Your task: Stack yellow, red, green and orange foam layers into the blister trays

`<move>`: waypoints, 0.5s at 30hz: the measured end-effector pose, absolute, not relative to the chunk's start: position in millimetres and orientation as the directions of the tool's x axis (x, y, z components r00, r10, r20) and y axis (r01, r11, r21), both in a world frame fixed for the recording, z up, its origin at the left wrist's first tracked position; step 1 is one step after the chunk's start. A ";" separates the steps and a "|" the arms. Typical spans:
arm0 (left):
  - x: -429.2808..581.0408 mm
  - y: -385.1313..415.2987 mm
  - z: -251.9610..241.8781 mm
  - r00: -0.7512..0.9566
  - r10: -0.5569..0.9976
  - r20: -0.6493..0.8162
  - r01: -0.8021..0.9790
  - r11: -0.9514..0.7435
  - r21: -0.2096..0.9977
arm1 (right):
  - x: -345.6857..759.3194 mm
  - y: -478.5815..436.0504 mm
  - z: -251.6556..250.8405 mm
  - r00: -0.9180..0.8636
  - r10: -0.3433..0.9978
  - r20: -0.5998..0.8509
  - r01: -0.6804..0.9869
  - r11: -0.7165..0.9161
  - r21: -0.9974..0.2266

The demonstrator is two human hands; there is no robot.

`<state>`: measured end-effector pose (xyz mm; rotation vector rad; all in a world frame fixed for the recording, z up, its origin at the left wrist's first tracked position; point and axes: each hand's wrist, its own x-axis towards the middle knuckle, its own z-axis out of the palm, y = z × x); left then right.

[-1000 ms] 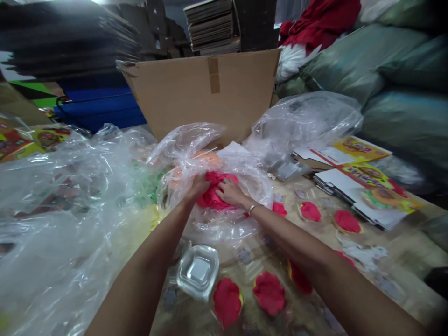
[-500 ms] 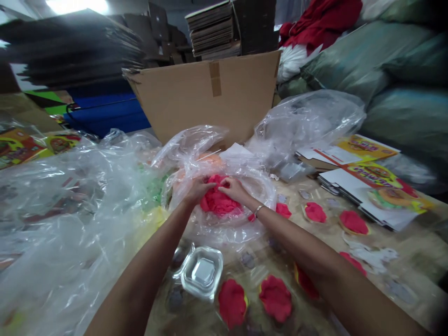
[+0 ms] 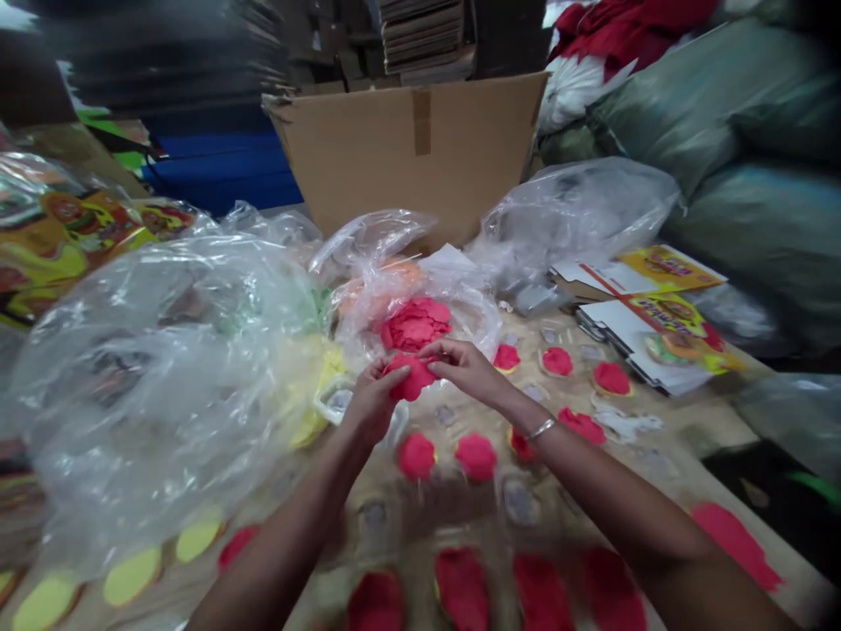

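Observation:
A flattened piece of red modelling dough (image 3: 411,379) is held between both hands. My left hand (image 3: 373,399) grips its left edge, thumb on top. My right hand (image 3: 468,372) pinches its right edge between thumb and fingers. Just beyond them lies a larger red dough lump (image 3: 417,324) in an open clear plastic bag (image 3: 483,320). Partly behind my left hand and wrist is a clear plastic tub (image 3: 332,399). Several red dough discs lie on the table around my forearms, one of them a disc (image 3: 476,457) below my right hand; some show yellow underneath.
A big clear bag (image 3: 164,350) covers the left side, with yellow discs (image 3: 201,535) in front. A cardboard box (image 3: 394,166) stands behind. Printed cartons (image 3: 657,342) lie at the right, near bulky green sacks (image 3: 755,202). White scraps (image 3: 624,419) rest on the table.
Both hands have come back toward me from the red lump in the bag, bringing out a piece of dough. The view has tilted down, showing more discs in front.

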<state>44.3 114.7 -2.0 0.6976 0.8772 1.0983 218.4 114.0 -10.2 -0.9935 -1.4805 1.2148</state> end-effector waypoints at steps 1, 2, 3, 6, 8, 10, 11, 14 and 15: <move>42.9 101.7 -1.1 0.172 0.952 -0.251 -0.470 0.304 0.829 | 215.1 103.1 -8.0 -0.238 0.956 0.172 0.027 0.184 -0.983; 40.9 89.5 0.3 0.152 0.955 -0.253 -0.487 0.295 0.822 | 212.2 93.1 -5.7 -0.251 0.951 0.179 0.028 0.192 -0.981; 38.2 78.1 2.0 0.144 0.957 -0.252 -0.497 0.290 0.818 | 209.6 84.0 -3.1 -0.264 0.947 0.185 0.028 0.199 -0.980; 28.2 48.0 8.0 0.175 0.953 -0.246 -0.480 0.301 0.824 | 203.7 60.2 6.4 -0.310 0.932 0.187 0.071 0.219 -0.973; 21.8 30.3 12.0 0.173 0.954 -0.245 -0.455 0.298 0.839 | 200.1 45.3 13.5 -0.349 0.919 0.182 0.127 0.238 -0.963; 16.9 14.0 15.6 0.129 0.961 -0.243 -0.423 0.275 0.863 | 195.9 30.4 19.4 -0.374 0.910 0.177 0.164 0.253 -0.954; 15.0 6.3 17.4 0.102 0.965 -0.241 -0.405 0.261 0.876 | 193.6 23.1 21.7 -0.376 0.909 0.177 0.170 0.256 -0.952; 11.5 -15.9 22.8 0.063 0.971 -0.231 -0.341 0.239 0.909 | 187.0 3.2 25.9 -0.387 0.904 0.179 0.174 0.263 -0.949; 10.8 -23.0 24.3 0.063 0.972 -0.227 -0.320 0.235 0.918 | 185.2 -2.7 26.7 -0.402 0.898 0.178 0.186 0.270 -0.945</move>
